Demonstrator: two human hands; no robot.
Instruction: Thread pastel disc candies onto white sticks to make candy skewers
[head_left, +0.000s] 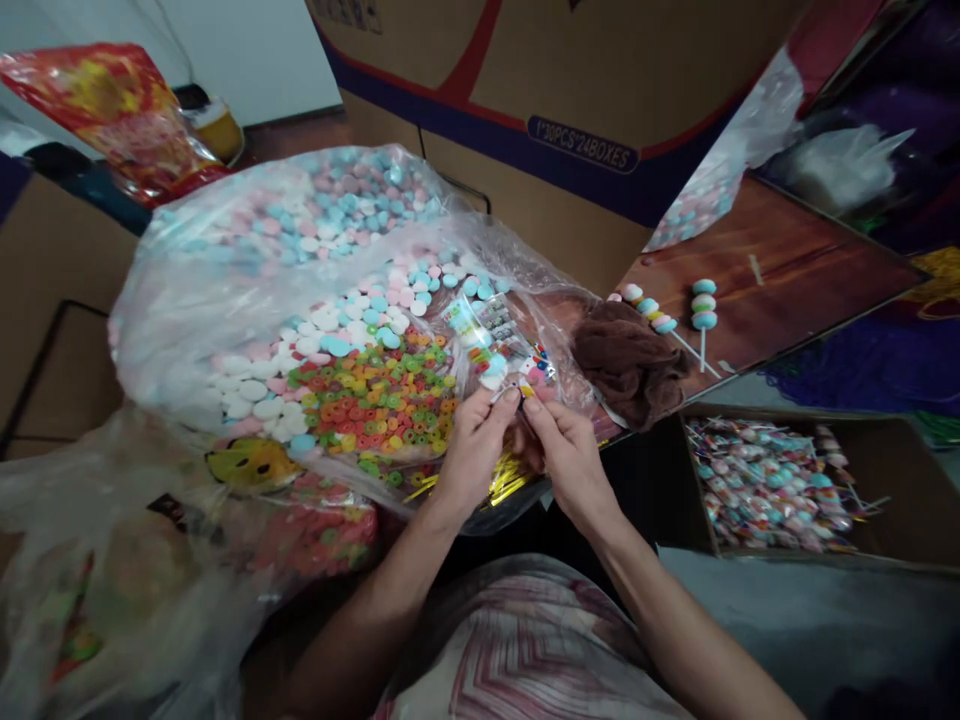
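Both my hands meet at the front edge of the table, fingertips pinched together. Between the thumbs and fingers of my left hand (476, 445) and my right hand (566, 445) is the gathered end of a small clear candy wrapper (491, 355). Pale blue and white candy shows just beyond the fingertips; exactly what the fingertips press is partly hidden. Gold twist ties (511, 482) lie beneath the hands. To the left spread ring-shaped gummies (382, 400) in orange, green and red. Behind them are pastel marshmallows (330, 320) in a large clear plastic bag (225, 240).
A brown cloth (630, 365) and two marshmallow sticks (703, 305) (652, 310) lie on the table at right. Below stands a carton (892, 490) of wrapped candy sticks (772, 485). Large cardboard boxes (525, 60) rise behind. A red bag (112, 110) sits far left.
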